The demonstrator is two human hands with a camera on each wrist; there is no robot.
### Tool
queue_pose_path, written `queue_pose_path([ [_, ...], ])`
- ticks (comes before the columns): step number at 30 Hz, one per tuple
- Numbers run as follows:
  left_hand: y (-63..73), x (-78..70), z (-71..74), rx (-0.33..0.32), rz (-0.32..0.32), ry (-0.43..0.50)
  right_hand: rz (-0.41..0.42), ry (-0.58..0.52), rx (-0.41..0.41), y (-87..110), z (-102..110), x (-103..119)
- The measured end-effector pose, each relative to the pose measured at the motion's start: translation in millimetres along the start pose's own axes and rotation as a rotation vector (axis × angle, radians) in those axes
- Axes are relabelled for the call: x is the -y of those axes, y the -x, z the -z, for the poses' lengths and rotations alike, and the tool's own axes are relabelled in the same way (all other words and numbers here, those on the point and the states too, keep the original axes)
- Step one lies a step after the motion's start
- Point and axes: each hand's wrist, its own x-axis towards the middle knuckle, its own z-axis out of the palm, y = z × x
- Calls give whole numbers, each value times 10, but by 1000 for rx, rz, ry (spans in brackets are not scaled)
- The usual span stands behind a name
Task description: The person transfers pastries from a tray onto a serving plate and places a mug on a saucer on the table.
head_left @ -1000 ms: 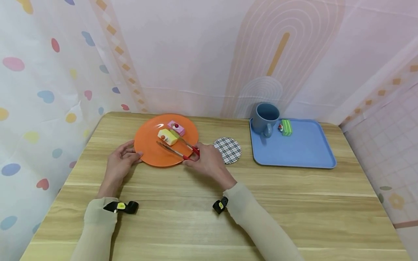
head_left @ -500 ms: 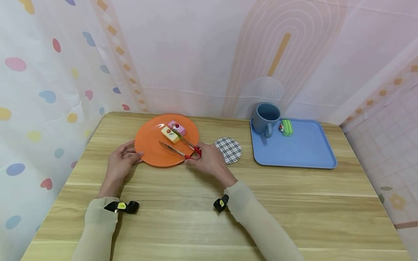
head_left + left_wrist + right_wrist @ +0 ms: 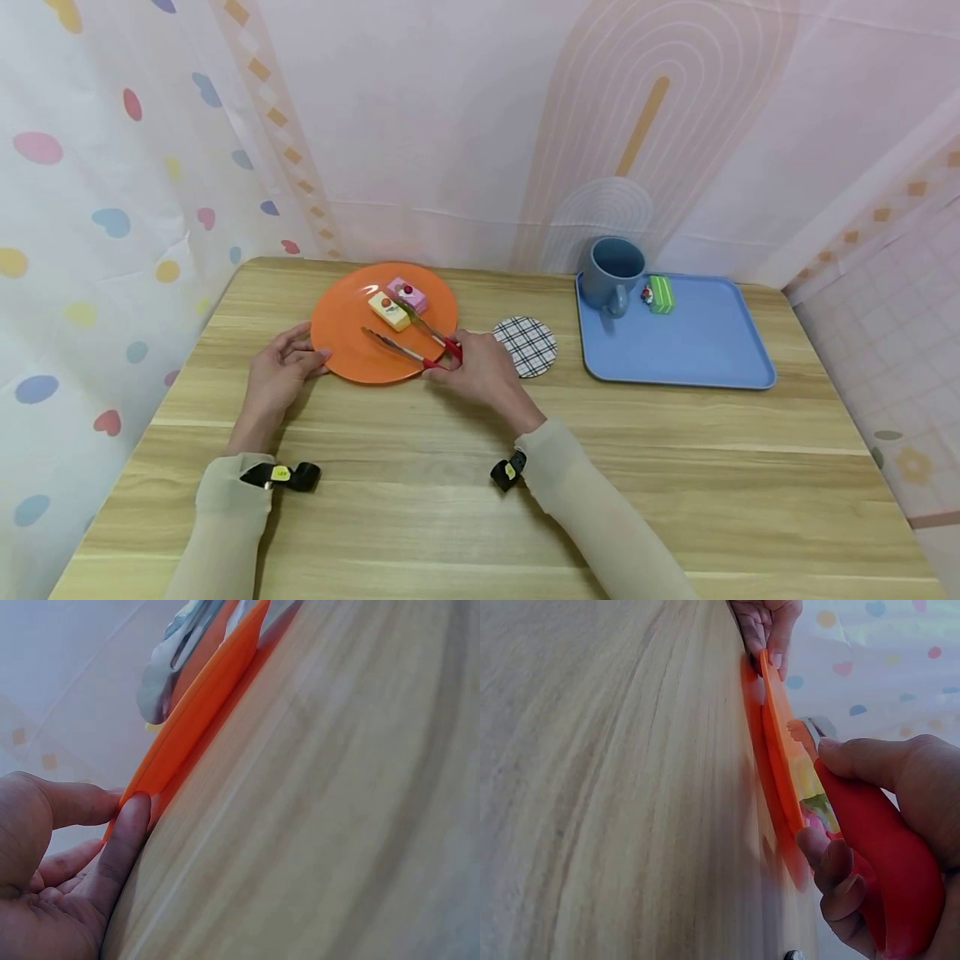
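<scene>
Now the left grip (image 3: 276, 372) holds the plate (image 3: 341, 333), the right grip (image 3: 480, 369) tongs (image 3: 881, 851).

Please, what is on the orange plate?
A yellow cake slice and a pink cake slice; red-handled tongs reach over the plate. Its surface beneath the slices is hidden.

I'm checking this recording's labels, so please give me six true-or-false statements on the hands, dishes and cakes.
1. The left hand grips the plate. True.
2. The right hand holds the tongs. True.
3. The tongs are squeezed closed. False: their tips stand apart.
4. The mug and green cake are on the tray. True.
5. The plate carries three cakes. False: two, a yellow cake and a pink cake.
6. The coaster lies on the tray. False: on the table.
</scene>
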Motion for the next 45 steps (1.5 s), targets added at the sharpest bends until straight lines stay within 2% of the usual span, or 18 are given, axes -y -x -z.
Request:
queue_pose_path([
  [9,2,12,1,14,-25,25,19,8,-36,74,72,12],
  [22,5,14,7,16,-13,21,52,-9,-70,192,158,4],
  [33,21,15,3,18,-25,-5,23,-16,-88,276,200,-32],
  [39,48,9,39,19,-38,5,32,-17,-106,326,210,-54],
  [45,11,15,8,22,-34,15,20,-32,-132,380,265,-109],
])
